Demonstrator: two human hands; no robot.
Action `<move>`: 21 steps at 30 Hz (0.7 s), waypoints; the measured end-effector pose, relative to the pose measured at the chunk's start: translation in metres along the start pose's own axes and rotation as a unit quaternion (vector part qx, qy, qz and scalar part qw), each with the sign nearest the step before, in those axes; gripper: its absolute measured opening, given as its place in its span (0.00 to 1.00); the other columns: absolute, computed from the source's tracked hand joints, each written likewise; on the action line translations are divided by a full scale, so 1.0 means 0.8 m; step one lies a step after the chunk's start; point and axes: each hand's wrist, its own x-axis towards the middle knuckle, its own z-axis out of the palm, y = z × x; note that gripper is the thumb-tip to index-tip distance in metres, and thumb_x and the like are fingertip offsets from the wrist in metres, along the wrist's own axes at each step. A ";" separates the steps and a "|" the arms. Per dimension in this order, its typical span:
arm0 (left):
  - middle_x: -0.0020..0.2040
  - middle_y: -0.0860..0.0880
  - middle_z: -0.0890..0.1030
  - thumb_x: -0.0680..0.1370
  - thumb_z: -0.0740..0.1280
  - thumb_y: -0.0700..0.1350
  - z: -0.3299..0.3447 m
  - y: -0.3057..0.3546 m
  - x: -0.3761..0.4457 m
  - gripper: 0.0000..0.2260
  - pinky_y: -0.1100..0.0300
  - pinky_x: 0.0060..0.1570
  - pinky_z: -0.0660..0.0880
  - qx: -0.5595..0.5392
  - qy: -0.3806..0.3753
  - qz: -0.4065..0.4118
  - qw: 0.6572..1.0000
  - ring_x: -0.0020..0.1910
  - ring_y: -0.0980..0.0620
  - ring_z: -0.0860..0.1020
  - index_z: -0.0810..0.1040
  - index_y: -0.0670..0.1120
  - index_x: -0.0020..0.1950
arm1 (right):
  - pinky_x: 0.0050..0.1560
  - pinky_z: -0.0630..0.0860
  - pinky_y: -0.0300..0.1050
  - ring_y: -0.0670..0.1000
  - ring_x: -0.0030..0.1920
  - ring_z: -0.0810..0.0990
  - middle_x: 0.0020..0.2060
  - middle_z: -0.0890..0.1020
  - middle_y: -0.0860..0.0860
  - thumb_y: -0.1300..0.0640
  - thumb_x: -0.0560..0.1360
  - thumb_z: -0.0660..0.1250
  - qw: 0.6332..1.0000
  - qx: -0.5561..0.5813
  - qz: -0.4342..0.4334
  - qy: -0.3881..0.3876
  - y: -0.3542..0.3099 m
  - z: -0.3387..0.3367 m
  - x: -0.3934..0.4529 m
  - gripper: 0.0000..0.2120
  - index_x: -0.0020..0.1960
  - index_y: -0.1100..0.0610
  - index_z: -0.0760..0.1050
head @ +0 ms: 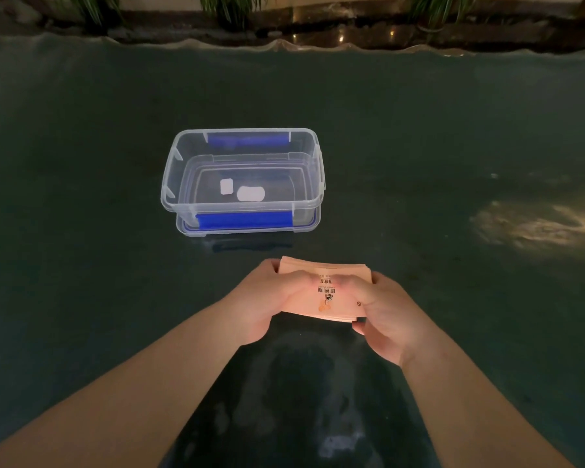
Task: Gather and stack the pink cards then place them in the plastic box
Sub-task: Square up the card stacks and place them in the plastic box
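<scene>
A stack of pink cards [328, 275] with dark print on top is held between both hands, just above the dark table near me. My left hand [271, 298] grips its left edge with the thumb on top. My right hand [385, 315] grips the right edge the same way. A clear plastic box [169, 184] with blue clips stands open a short way beyond the stack, slightly to the left. Two small white labels show on its bottom. The box sits on its own lid.
The dark glossy table [453, 146] stretches wide on all sides. A bright light reflection [537, 224] lies on it at the right. Plants and a ledge [284, 28] run along the far edge.
</scene>
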 end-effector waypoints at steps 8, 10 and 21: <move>0.66 0.71 0.73 0.66 0.80 0.58 -0.065 -0.024 -0.013 0.55 0.68 0.63 0.72 0.155 -0.046 0.188 0.969 0.67 0.67 0.72 0.45 0.62 0.80 | 0.50 0.79 0.33 0.38 0.58 0.81 0.54 0.82 0.34 0.47 0.63 0.82 0.971 -0.113 -0.202 -0.061 0.015 0.031 0.002 0.37 0.64 0.33 0.64; 0.67 0.72 0.71 0.65 0.81 0.58 -0.077 -0.038 -0.016 0.55 0.73 0.61 0.69 0.174 -0.034 0.228 0.957 0.68 0.69 0.70 0.44 0.65 0.79 | 0.55 0.77 0.33 0.37 0.62 0.77 0.59 0.78 0.31 0.44 0.61 0.83 0.954 -0.166 -0.238 -0.077 0.027 0.036 0.006 0.44 0.66 0.27 0.59; 0.76 0.53 0.58 0.65 0.78 0.62 -0.093 -0.091 -0.009 0.54 0.50 0.69 0.73 0.336 0.032 0.332 0.881 0.72 0.55 0.67 0.45 0.57 0.79 | 0.73 0.64 0.46 0.42 0.77 0.55 0.77 0.45 0.33 0.37 0.66 0.76 0.817 -0.471 -0.333 -0.019 0.064 0.046 0.017 0.53 0.79 0.41 0.46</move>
